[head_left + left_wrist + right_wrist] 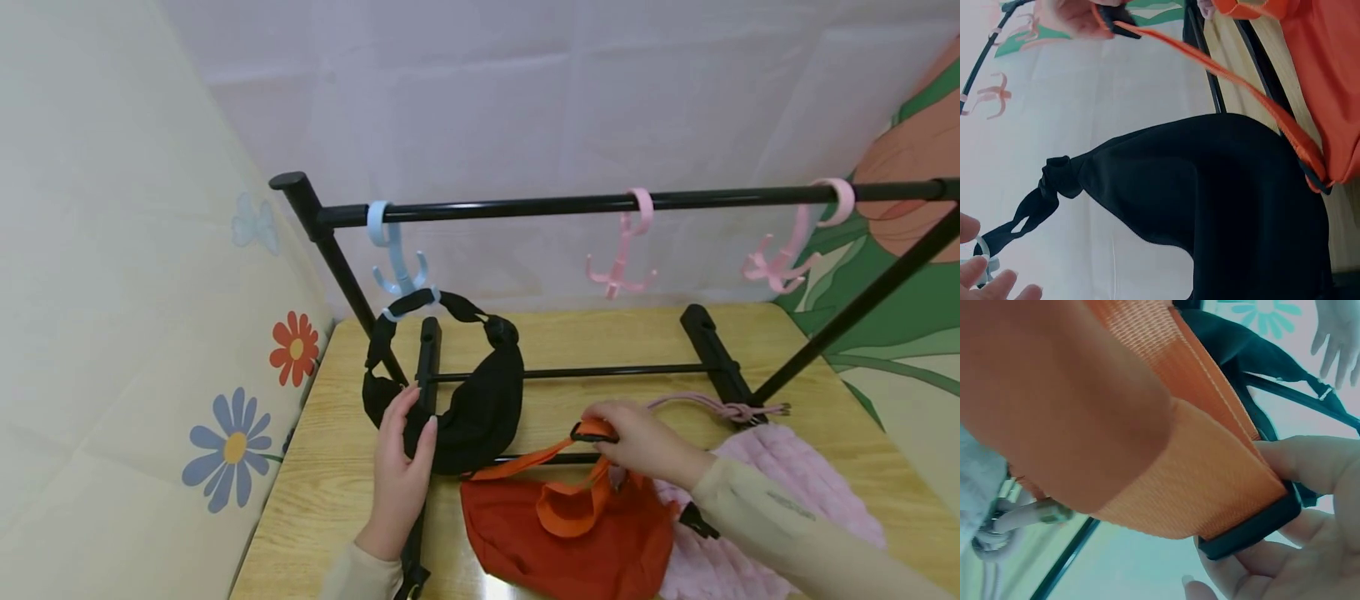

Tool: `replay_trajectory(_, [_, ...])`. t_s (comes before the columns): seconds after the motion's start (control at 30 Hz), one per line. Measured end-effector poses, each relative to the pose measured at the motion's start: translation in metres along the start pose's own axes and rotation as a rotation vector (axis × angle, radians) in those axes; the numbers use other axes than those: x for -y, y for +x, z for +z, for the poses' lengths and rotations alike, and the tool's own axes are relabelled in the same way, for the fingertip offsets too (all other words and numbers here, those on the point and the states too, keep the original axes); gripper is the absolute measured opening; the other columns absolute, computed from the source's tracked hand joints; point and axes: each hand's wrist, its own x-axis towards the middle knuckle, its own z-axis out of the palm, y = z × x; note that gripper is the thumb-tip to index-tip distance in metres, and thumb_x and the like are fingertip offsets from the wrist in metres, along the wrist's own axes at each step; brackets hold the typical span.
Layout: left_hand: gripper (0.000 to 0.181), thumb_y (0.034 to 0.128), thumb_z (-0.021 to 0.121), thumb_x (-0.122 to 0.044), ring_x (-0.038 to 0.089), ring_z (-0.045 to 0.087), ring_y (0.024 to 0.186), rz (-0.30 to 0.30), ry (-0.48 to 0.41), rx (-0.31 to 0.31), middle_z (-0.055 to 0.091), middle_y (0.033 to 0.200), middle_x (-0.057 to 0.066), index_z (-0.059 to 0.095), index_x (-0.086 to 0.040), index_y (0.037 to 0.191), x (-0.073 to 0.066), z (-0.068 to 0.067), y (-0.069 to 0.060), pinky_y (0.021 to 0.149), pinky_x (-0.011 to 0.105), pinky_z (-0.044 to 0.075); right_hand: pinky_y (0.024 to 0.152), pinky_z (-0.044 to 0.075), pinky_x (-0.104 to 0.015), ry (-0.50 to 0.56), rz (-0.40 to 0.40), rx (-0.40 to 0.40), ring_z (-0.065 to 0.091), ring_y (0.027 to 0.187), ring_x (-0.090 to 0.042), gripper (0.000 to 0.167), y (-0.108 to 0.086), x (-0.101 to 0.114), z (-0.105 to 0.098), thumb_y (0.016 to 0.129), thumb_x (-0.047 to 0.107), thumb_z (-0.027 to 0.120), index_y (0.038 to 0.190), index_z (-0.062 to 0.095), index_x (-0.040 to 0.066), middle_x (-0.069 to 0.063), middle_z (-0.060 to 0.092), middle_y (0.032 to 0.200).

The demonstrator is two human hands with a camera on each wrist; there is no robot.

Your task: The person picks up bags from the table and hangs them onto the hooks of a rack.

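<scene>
A black shoulder bag (pixel 480 408) hangs by its knotted strap from the light blue hook (pixel 397 267) on the rack. My left hand (pixel 402 479) is in front of that bag, fingers extended and holding nothing; whether it touches the fabric I cannot tell. With my right hand (pixel 645 442) I pinch the strap (pixel 1204 469) of an orange-red bag (pixel 562 533) at its black buckle (pixel 1250 528). The strap is lifted, while the bag's body is low at the table's front. In the left wrist view the strap (pixel 1222 72) stretches toward the right hand.
Two pink hooks (pixel 621 258) (pixel 780 250) hang farther right on the black rail (pixel 510 207). A pink quilted bag (pixel 795 492) with a knotted strap lies at right on the wooden table (pixel 315 467). The rack's feet (pixel 712 350) and lower bars cross the tabletop.
</scene>
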Motion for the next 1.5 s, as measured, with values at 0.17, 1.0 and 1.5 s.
replay_trajectory(0.17, [0.043,0.092,0.064,-0.002,0.032,0.045,0.128,-0.026,0.007,0.095,0.052,0.137,0.017,0.051,0.002,0.133,-0.001,0.007,-0.003,0.108,0.025,0.03,0.077,0.05,-0.043,-0.003,-0.039,-0.033,0.06,0.096,-0.03,0.031,-0.003,0.007,-0.005,0.08,-0.003,0.074,0.11,0.065,0.002,-0.01,0.064,0.106])
replay_trajectory(1.0, [0.067,0.0952,0.063,-0.033,0.033,0.029,0.141,-0.079,0.229,0.77,0.037,0.152,0.01,0.035,-0.004,0.149,-0.009,0.042,-0.016,0.108,0.059,0.025,0.081,0.044,-0.016,0.038,-0.403,-0.462,0.052,0.099,-0.015,0.056,-0.03,0.036,-0.039,0.066,-0.022,0.071,0.113,0.062,0.008,-0.007,0.056,0.113])
replay_trajectory(1.5, [0.047,0.0978,0.059,-0.019,0.022,0.054,0.118,0.09,0.213,0.685,0.058,0.131,0.007,0.047,-0.004,0.14,-0.032,0.039,0.014,0.108,0.059,0.024,0.083,0.042,-0.01,0.049,-0.474,-0.628,0.051,0.103,-0.006,0.054,-0.045,0.043,-0.067,0.06,-0.025,0.061,0.107,0.064,0.002,-0.009,0.055,0.113])
